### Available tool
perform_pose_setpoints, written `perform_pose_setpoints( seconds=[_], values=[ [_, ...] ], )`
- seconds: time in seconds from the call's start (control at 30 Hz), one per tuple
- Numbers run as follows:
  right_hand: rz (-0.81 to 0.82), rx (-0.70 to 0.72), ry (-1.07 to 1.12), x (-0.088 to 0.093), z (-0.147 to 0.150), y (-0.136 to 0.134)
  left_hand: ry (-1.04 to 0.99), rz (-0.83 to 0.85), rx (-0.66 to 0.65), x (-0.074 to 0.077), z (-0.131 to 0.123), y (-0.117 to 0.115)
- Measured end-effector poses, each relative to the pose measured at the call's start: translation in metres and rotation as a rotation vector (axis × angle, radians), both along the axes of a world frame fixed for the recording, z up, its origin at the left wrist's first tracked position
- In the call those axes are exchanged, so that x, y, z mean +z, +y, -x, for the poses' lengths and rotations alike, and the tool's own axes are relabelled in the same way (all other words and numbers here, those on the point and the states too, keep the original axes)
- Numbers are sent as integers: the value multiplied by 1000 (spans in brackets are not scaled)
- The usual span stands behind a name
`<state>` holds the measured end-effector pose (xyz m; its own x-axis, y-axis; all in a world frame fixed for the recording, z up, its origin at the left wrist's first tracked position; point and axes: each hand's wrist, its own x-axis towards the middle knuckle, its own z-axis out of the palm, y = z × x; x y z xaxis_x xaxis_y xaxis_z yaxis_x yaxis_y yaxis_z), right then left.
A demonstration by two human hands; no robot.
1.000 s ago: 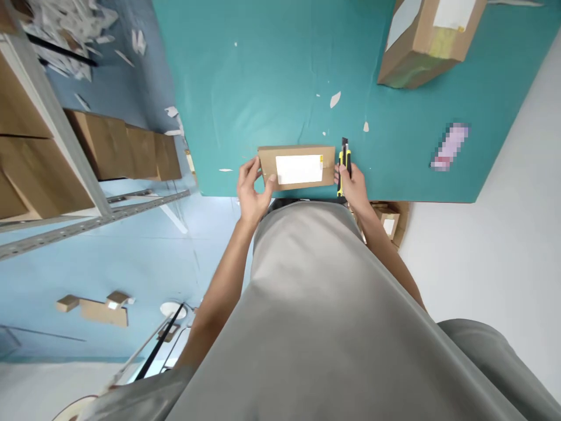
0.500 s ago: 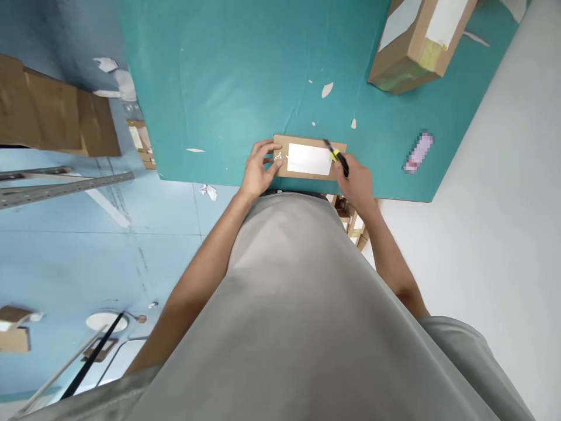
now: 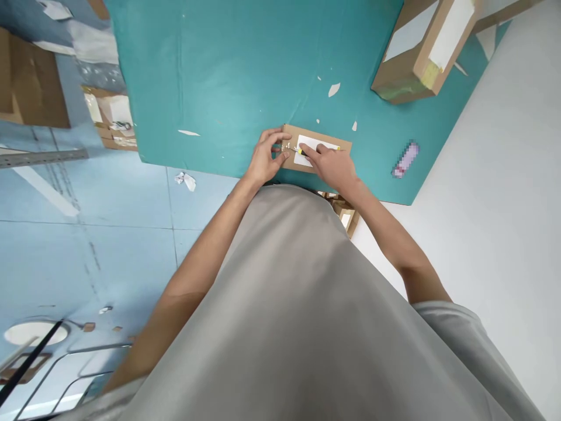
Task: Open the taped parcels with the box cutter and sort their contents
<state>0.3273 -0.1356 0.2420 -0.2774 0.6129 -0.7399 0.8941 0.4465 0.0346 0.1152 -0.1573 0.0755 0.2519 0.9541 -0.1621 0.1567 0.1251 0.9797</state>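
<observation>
A small flat cardboard box (image 3: 294, 131) with a white label (image 3: 308, 142) lies at the near edge of the teal table. My left hand (image 3: 265, 156) grips the box's left end, fingers on top and thumb at the near side. Clear tape glints beside those fingertips. A black and yellow box cutter (image 3: 302, 152) is held in my right hand (image 3: 335, 168), index finger stretched along it. Its blade points left at the taped end, close to my left thumb; whether it cuts into the tape I cannot make out. My right palm covers much of the label and the cutter's handle.
A larger cardboard box (image 3: 401, 79) with white labels stands at the back right of the teal table (image 3: 228, 70). A blurred pinkish object (image 3: 406, 159) lies at the right. Paper scraps (image 3: 333, 89) are scattered about. More cardboard boxes (image 3: 39, 82) stand off the left side.
My right hand has moved left over the box, and the cutter has swung from pointing away to pointing left at the taped end. My left hand keeps its grip. The view has shifted slightly.
</observation>
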Motion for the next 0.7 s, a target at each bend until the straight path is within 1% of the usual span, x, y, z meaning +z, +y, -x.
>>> perform_pose_setpoints(
  seconds=[0.13,0.33,0.47,0.57,0.7],
  values=[
    [3,30,-13,-1,0,6,-35,0,10,-4,-2,1],
    [27,48,-22,3,3,13,-80,-39,-8,-15,-2,3],
    [8,59,-18,5,5,16,-104,-44,-14,-20,-1,5],
    [9,71,-15,6,5,17,-109,-47,-20,-20,-1,6],
    [31,77,-21,9,6,19,-83,-27,-12,-12,-3,7]
  ],
)
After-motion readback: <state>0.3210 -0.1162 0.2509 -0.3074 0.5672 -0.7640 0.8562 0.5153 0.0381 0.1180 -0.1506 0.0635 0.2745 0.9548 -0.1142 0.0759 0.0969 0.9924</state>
